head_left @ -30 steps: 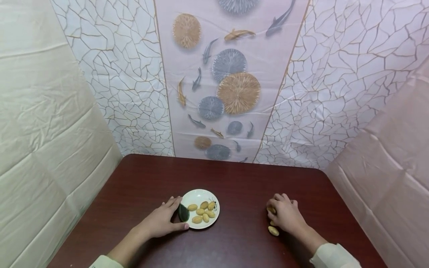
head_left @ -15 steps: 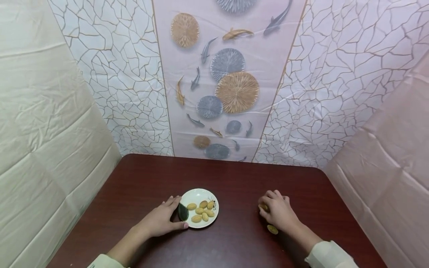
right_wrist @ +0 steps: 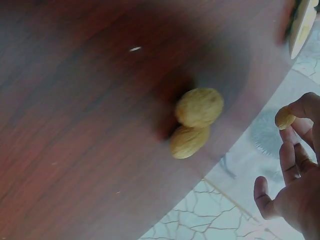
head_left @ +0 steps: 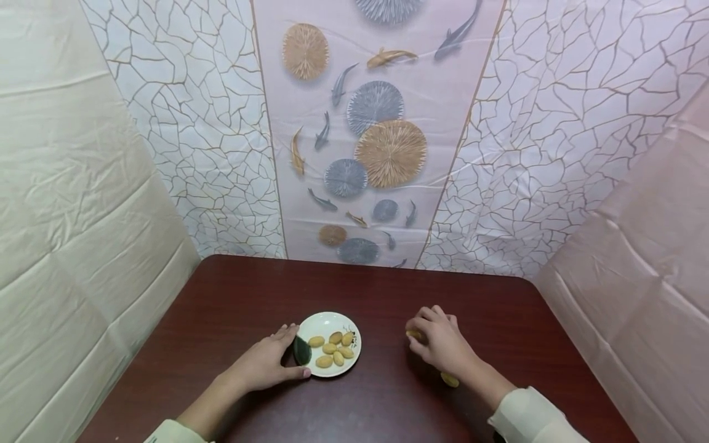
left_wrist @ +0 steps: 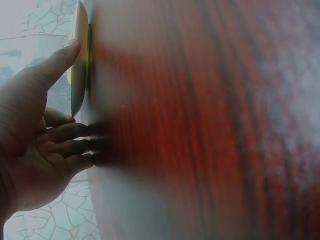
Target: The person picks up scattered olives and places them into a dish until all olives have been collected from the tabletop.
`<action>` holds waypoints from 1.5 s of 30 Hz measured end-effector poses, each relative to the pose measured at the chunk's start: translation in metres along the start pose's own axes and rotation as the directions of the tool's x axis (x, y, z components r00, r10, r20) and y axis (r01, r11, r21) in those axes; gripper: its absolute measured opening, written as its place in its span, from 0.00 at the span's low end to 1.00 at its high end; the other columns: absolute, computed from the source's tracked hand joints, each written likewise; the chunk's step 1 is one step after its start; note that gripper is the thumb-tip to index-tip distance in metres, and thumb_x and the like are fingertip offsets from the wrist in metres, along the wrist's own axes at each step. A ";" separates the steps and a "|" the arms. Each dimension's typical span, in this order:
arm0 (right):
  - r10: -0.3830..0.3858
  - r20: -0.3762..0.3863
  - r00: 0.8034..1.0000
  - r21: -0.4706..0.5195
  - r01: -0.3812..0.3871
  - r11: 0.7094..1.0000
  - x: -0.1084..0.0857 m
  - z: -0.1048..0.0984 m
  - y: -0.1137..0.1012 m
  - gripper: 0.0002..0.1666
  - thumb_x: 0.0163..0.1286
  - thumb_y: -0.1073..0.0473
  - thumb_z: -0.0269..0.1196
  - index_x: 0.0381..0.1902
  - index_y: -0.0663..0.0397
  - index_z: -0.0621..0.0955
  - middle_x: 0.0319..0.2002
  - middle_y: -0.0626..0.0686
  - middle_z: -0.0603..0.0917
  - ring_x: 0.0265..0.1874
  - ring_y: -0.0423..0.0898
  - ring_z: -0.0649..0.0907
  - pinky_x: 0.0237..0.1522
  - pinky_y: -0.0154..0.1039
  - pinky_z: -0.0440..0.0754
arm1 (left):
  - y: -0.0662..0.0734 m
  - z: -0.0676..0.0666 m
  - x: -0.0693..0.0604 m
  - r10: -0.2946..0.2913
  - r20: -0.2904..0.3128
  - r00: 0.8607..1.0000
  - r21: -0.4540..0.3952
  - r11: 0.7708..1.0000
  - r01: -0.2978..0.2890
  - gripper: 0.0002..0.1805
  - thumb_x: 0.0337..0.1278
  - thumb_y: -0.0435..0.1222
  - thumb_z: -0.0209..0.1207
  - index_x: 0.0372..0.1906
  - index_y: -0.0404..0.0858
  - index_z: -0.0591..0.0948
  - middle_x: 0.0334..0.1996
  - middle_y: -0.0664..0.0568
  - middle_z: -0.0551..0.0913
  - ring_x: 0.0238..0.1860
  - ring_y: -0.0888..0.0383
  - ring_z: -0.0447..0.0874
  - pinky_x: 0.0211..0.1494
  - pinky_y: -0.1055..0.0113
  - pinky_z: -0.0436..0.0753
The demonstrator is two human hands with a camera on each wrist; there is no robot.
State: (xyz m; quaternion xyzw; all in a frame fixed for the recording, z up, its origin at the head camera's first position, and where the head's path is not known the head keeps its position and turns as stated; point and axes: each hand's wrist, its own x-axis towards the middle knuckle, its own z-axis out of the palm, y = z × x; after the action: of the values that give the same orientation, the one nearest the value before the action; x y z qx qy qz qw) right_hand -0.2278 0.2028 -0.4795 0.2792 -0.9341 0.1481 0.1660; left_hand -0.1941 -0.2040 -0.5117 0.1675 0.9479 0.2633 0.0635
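On the table, a small white plate [head_left: 321, 322] with a dark green patch at its left edge bears several yellow oval fruits [head_left: 329, 348]. My left hand [head_left: 263, 362] rests at the plate's left side, thumb and straight fingers against the rim. In the left wrist view, the thumb [left_wrist: 60, 59] touches the rim while the other fingertips reach the tabletop. To the right of the plate, my right hand [head_left: 440, 340] pinches one yellow oval fruit [right_wrist: 285, 118] between thumb and fingers. Two more such fruits [right_wrist: 200, 108] lie touching on the table, mostly hidden under that hand in the head view.
The dark red wooden table [head_left: 244, 289] has rounded far corners. A patterned cloth [head_left: 388, 154] hangs behind it, and pale cloth walls [head_left: 72, 246] stand at both sides. A tiny white speck [right_wrist: 135, 49] lies on the tabletop in the right wrist view.
My right hand has taken one fruit from the small group at the right and moved left toward the plate with it. My left hand and the plate stay put.
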 end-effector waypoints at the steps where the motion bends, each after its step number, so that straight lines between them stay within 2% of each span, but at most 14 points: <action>1: -0.004 0.004 1.000 0.007 0.004 1.000 0.002 0.000 -0.003 0.10 0.66 0.61 0.80 0.41 0.44 0.90 0.41 0.41 0.84 0.41 0.39 0.72 0.44 0.47 0.70 | 0.000 0.000 0.000 0.001 0.000 1.000 -0.001 1.000 -0.001 0.64 0.56 0.65 0.76 0.84 0.28 0.67 0.82 0.29 0.70 0.82 0.28 0.68 0.79 0.29 0.74; 14: -0.062 0.017 0.998 0.042 0.061 0.997 0.021 0.003 -0.031 0.08 0.67 0.60 0.79 0.41 0.44 0.91 0.42 0.43 0.85 0.41 0.39 0.73 0.45 0.48 0.71 | -0.002 -0.002 0.004 -0.028 0.021 0.999 -0.009 1.000 0.028 0.63 0.59 0.66 0.75 0.85 0.30 0.65 0.84 0.32 0.68 0.85 0.30 0.65 0.80 0.29 0.72; 24: -0.096 0.025 0.995 0.058 0.095 0.994 0.032 0.010 -0.045 0.07 0.68 0.58 0.78 0.42 0.43 0.92 0.42 0.42 0.85 0.42 0.40 0.74 0.48 0.48 0.72 | 0.000 -0.003 0.000 -0.016 0.025 1.000 -0.009 1.000 0.016 0.63 0.58 0.65 0.76 0.85 0.28 0.65 0.83 0.30 0.68 0.84 0.30 0.66 0.80 0.29 0.72; 34: -0.123 0.072 0.990 0.086 0.117 0.989 0.039 0.020 -0.059 0.06 0.70 0.58 0.77 0.43 0.44 0.91 0.43 0.43 0.85 0.42 0.40 0.72 0.45 0.45 0.68 | -0.001 0.000 0.002 -0.019 0.025 1.000 -0.008 1.000 0.019 0.62 0.59 0.65 0.75 0.85 0.29 0.65 0.83 0.32 0.68 0.85 0.31 0.65 0.81 0.29 0.72; 45: -0.131 0.069 0.989 0.106 0.124 0.987 0.048 0.022 -0.070 0.07 0.71 0.58 0.77 0.45 0.47 0.92 0.42 0.44 0.84 0.41 0.41 0.71 0.45 0.44 0.67 | -0.001 0.000 0.002 -0.013 0.020 1.000 -0.005 1.000 0.013 0.63 0.58 0.66 0.75 0.85 0.29 0.66 0.83 0.32 0.68 0.85 0.31 0.66 0.81 0.29 0.72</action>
State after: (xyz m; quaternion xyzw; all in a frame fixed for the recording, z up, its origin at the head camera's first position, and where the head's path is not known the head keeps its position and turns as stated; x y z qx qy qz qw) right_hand -0.2310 0.1159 -0.4679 0.3519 -0.9113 0.1735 0.1252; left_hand -0.1962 -0.2046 -0.5124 0.1637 0.9477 0.2636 0.0753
